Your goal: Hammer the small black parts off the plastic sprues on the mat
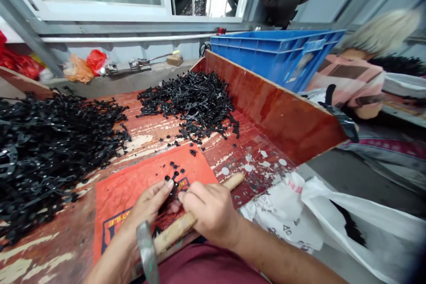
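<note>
My left hand (pixel 151 202) is closed around a small black plastic part (pixel 171 186) with round button-like ends, held low over an orange printed cloth or bag (pixel 123 182). Close beside it, my right hand (pixel 211 211) is wrapped over the wooden handle of a hammer (pixel 176 232). The metal head of this hammer lies in front of my left forearm. The right thumb and fingertip come near the black part; whether they touch it is hard to tell. Several small round black pieces (pixel 176 167) lie on the orange sheet just beyond my hands.
A big heap of black plastic parts (pixel 49 142) covers the left of the worn red table (pixel 146 131). Another pile (pixel 196 97) lies farther back. A wooden side board (pixel 276 106) borders the right, with a blue crate (pixel 266 55) behind it. White sacks (pixel 286 213) and another person (pixel 353 75) are at right.
</note>
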Tool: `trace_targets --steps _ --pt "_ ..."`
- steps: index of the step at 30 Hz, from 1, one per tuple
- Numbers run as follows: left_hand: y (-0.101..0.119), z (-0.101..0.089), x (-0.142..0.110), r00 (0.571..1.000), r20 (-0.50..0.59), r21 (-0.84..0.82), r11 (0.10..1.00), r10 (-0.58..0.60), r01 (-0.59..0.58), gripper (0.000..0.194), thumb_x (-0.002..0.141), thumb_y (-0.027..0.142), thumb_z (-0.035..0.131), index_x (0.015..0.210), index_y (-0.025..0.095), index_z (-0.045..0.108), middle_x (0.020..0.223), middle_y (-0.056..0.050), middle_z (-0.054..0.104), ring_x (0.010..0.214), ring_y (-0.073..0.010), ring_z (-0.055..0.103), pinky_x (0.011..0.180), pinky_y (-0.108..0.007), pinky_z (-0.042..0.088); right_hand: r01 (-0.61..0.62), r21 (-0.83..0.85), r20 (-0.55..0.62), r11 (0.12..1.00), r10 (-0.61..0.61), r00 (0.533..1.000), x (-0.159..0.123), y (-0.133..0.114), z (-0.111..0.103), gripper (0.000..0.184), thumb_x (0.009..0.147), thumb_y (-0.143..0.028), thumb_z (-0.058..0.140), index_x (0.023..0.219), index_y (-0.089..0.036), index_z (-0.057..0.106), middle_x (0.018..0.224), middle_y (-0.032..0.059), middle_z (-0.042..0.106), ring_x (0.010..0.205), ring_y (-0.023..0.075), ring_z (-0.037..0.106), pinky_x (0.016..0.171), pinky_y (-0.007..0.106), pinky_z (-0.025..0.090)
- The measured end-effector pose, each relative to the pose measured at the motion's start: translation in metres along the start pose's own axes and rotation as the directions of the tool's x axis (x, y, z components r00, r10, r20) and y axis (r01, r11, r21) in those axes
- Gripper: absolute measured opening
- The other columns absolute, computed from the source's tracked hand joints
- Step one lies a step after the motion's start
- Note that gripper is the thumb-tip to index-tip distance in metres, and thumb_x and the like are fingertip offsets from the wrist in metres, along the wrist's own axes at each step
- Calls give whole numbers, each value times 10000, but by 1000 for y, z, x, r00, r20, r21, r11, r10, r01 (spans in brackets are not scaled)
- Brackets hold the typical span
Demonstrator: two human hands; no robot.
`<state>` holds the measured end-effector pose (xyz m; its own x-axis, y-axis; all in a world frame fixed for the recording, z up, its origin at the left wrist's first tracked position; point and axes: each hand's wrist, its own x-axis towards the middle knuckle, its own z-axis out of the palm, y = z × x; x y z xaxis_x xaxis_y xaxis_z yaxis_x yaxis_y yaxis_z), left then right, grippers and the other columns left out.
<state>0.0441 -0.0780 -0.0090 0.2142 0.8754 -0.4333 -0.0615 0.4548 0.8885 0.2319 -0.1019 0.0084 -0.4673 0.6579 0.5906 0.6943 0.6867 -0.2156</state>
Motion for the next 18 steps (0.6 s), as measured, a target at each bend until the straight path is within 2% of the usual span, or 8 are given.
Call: trace_targets --steps 2,4,7,8,10,13,16,18 --pt "0 -2 2 999 27 6 1000 20 -20 448 704 596 744 701 173 596 621 17 592 584 -130 556 619 -260 476 43 -50 14 998 -43 999 -1 -4 3 213 986 -199 493 860 -197 664 666 4 606 555 154 534 533 333 294" --pt "4 -6 5 998 -12 69 996 65 -64 434 683 587 755 703 176 619 597 25 585 554 -122 522 584 -244 444 11 8 75 1000 -11 997 -1 -6 5 193 985 -199 498 986 -196 691 758 13 664 591 152 572 542 321 328" --pt "17 -19 13 977 -163 227 969 141 -102 413 677 586 732 738 186 648 612 26 596 572 -138 522 573 -241 422 -176 205 243 963 124 962 -3 -3 1 340 947 -208 554 1272 -261 639 1041 23 722 729 151 645 627 270 429" --pt "22 -24 17 958 -220 282 952 181 -115 405 678 582 720 747 188 659 656 15 626 626 -155 552 604 -246 432 -254 265 296 930 172 940 -4 0 -2 386 931 -211 578 1305 -290 628 1063 14 727 758 153 657 653 258 448" --pt "32 -33 25 926 -281 376 916 254 -137 392 684 581 690 740 193 670 741 -7 674 746 -193 593 676 -262 448 -411 350 379 842 274 884 -6 8 -9 351 907 -232 626 1244 -313 683 963 -6 748 759 161 668 671 249 467" --pt "41 -40 39 934 -218 456 876 282 -158 398 703 594 647 674 197 650 706 -8 659 725 -204 582 659 -268 432 -571 409 455 712 383 804 -7 24 -22 223 880 -284 673 1084 -299 764 806 -22 750 694 178 666 640 260 480" --pt "44 -38 50 951 -187 484 866 247 -129 450 739 627 608 677 185 665 555 23 540 537 -154 459 532 -245 324 -618 403 480 675 419 771 -7 40 -32 232 914 -294 615 1087 -314 770 809 -19 763 708 197 675 665 277 497" --pt "44 -36 54 957 -198 483 870 213 -94 495 732 667 605 705 179 680 470 58 415 454 -127 338 481 -241 224 -632 387 468 672 447 762 -7 48 -35 272 941 -295 570 1140 -326 752 885 0 776 773 208 690 714 288 505"
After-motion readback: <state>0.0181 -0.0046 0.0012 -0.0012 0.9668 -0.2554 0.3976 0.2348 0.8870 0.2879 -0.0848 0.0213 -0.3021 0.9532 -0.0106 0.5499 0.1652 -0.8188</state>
